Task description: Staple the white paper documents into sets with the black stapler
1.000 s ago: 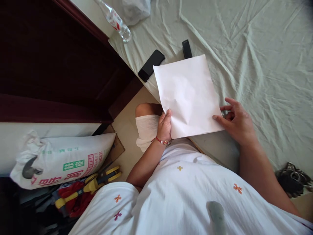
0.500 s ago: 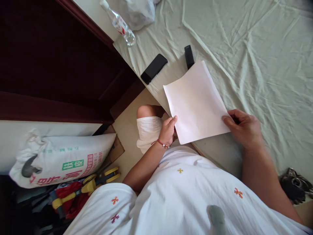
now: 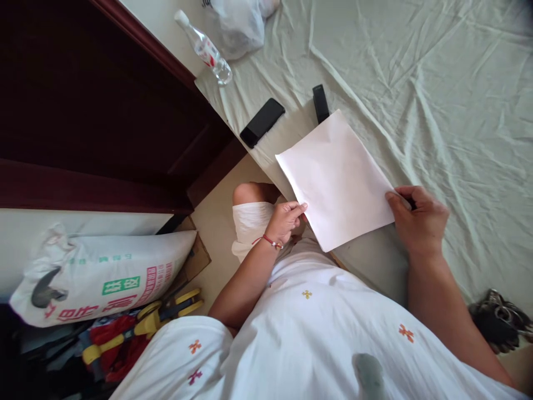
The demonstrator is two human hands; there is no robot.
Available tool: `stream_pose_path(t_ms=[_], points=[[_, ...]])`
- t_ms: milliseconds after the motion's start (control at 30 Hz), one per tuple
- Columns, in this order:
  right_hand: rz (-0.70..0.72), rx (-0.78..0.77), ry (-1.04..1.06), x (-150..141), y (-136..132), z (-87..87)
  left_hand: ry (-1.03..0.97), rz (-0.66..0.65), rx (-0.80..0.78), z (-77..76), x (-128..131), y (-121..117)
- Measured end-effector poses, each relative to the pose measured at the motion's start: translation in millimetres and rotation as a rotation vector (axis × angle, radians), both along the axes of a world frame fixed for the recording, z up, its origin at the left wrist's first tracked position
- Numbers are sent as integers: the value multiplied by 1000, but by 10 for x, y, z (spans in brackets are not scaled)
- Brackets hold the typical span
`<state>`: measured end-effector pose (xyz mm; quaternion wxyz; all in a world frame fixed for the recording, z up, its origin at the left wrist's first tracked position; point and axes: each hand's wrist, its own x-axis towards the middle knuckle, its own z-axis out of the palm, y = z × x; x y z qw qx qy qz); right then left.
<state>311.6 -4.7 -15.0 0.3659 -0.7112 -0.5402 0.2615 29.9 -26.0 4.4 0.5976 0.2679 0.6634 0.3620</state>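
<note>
White paper (image 3: pixel 339 183), perhaps more than one sheet, is held slanted above the cloth-covered surface, its visible face blank. My left hand (image 3: pixel 286 221) pinches its left edge, thumb on top; the fingers beneath are partly hidden. At the opposite edge my right hand (image 3: pixel 418 214) grips the paper between thumb and curled fingers. Just beyond the paper's far corner lies a small black device (image 3: pixel 320 103), its near end partly covered. A black phone (image 3: pixel 262 122) rests to the left of that, close to the edge of the surface.
A clear bottle (image 3: pixel 206 50) and a white plastic bag (image 3: pixel 237 28) are at the far left corner of the wrinkled pale green cloth (image 3: pixel 453 111). Dark keys or straps (image 3: pixel 497 319) lie at right. A printed sack (image 3: pixel 112 272) leans below the dark red cabinet (image 3: pixel 104 111).
The paper has turned slightly and its near corner has shifted right. My left thumb reaches a bit further over the edge; my right hand has moved slightly right. Both still hold it.
</note>
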Motion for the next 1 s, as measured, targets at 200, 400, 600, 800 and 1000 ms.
stream_pose_path(t_ms=[200, 400, 600, 800, 1000], points=[[-31, 19, 29, -1, 6, -36, -71, 44, -74, 66, -16, 22], [-96, 47, 3, 4, 25, -40, -124, 2, -107, 57, 5, -1], [-71, 109, -63, 25, 20, -106, -74, 45, -84, 17, 59, -21], [-17, 337, -272, 2, 5, -238, -77, 51, -51, -2, 76, -36], [65, 390, -355, 15, -6, -326, -77, 40, -18, -17, 76, -42]])
